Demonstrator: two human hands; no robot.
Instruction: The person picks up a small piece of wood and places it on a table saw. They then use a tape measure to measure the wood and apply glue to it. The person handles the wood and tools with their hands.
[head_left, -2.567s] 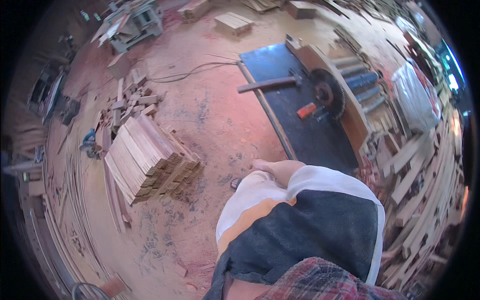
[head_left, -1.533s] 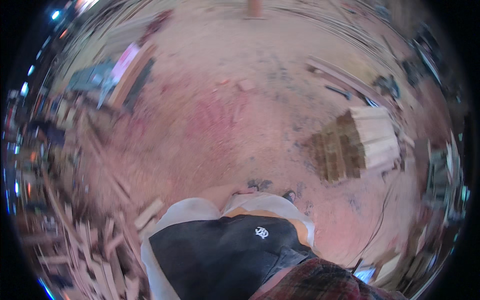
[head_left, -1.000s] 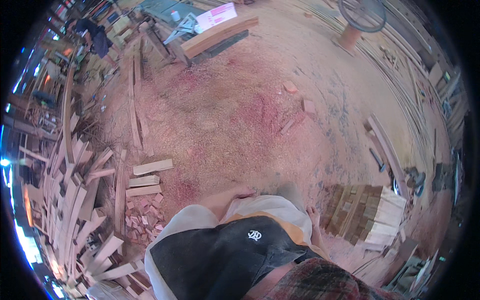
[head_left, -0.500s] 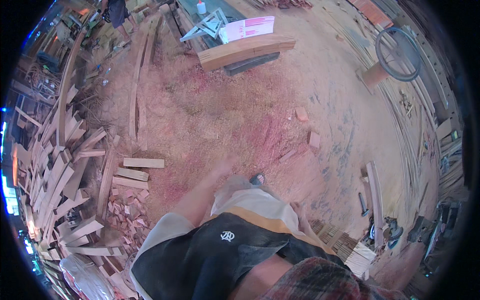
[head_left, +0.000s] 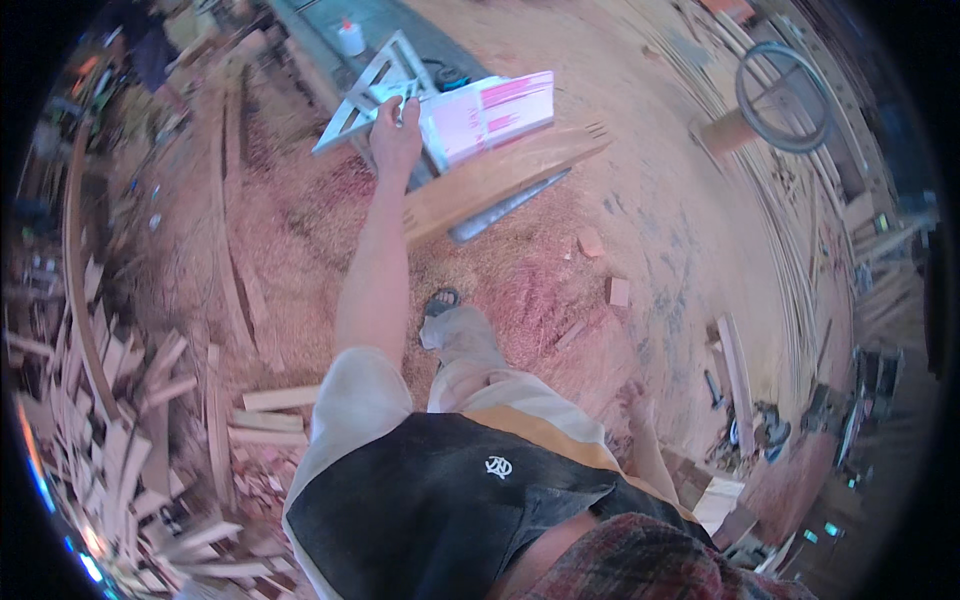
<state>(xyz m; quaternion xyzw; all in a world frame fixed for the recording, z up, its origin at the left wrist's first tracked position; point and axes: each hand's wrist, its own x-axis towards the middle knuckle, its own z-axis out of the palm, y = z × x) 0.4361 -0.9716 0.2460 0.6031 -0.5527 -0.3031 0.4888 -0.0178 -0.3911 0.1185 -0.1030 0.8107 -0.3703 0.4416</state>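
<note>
My left arm reaches forward to the work table, and my left hand [head_left: 397, 140] is over the near side of a pale triangular frame [head_left: 380, 92]. Its fingers are apart, with no clear grip on the frame. Just right of the hand lies a white sheet with pink print [head_left: 490, 115]. In front of the sheet a curved wooden piece [head_left: 510, 175] rests at the table's near end, above a dark grey support [head_left: 510, 205]. My right hand [head_left: 634, 398] hangs low at my side, slightly blurred, fingers loosely apart and holding nothing I can see.
A white bottle with a red tip [head_left: 351, 38] stands on the table [head_left: 440, 30]. Piled timber [head_left: 110, 450] fills the left side. A large wheel [head_left: 785, 97] stands at the far right. Wood blocks [head_left: 617, 291] and a hammer-like tool [head_left: 714, 390] lie on the dusty floor.
I have stepped closer to the table. My left hand has risen from low in front of me to the triangular frame. The right arm has swung slightly outward.
</note>
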